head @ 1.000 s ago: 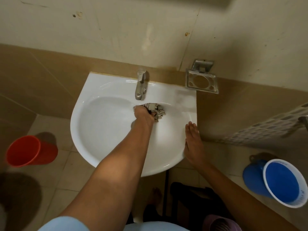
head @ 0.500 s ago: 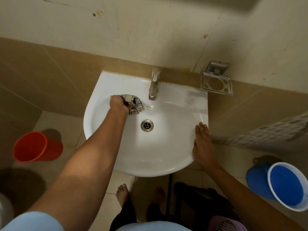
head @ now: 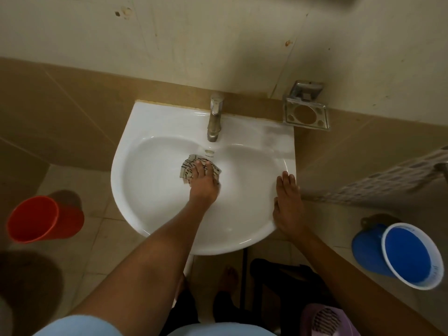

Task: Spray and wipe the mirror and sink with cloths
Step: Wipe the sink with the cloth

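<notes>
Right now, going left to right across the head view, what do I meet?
Red bucket → sink → patterned cloth under the left hand → right hand flat on the sink's right rim → blue bucket.

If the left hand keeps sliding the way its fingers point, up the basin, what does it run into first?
Most likely the basin's back wall at the overflow slot, just beyond the cloth that the left hand presses. The tap spout hangs above there; depth is hard to judge.
</notes>
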Available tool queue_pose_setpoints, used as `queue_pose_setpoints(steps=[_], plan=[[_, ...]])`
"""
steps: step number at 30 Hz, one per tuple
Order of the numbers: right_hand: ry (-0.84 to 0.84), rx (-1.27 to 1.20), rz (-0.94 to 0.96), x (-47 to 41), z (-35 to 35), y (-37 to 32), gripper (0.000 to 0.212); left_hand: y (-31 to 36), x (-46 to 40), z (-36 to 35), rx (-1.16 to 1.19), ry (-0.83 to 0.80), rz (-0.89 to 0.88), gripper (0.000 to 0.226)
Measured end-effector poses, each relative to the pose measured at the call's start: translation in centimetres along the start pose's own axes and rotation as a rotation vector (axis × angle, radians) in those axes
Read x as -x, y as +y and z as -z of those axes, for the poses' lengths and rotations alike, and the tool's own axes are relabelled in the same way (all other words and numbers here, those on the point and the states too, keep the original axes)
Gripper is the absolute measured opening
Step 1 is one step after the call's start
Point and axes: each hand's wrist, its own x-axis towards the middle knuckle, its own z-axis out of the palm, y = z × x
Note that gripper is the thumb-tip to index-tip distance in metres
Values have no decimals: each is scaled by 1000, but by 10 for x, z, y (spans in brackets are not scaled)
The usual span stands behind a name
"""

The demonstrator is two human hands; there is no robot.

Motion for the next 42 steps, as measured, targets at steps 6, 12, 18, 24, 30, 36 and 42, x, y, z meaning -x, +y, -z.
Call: queue_pose_setpoints(steps=[6,12,18,24,30,36,42], plan=[[2,2,1,-1,-4,1,61,-7,20,4,-239,-106,-360,55],[-21,-1,29,0,-2,5,59,18,31,0,-314,-229,-539,54],[-26,-8,35,0,-1,7,57,-43,25,31,-527,-208,-580,62],[-31,-2,29,-1,-4,6,56,-94,28,89,-689,-123,-412,54],[-63,46,26,0,0,5,57,-89,60,72,-421,-58,-422,49],[-86,46,21,2,6,2,57,-1,96,28,44,-293,-252,40],[-57,-181,90,7,23,-22,57,43,110,64,705,-327,-27,32]])
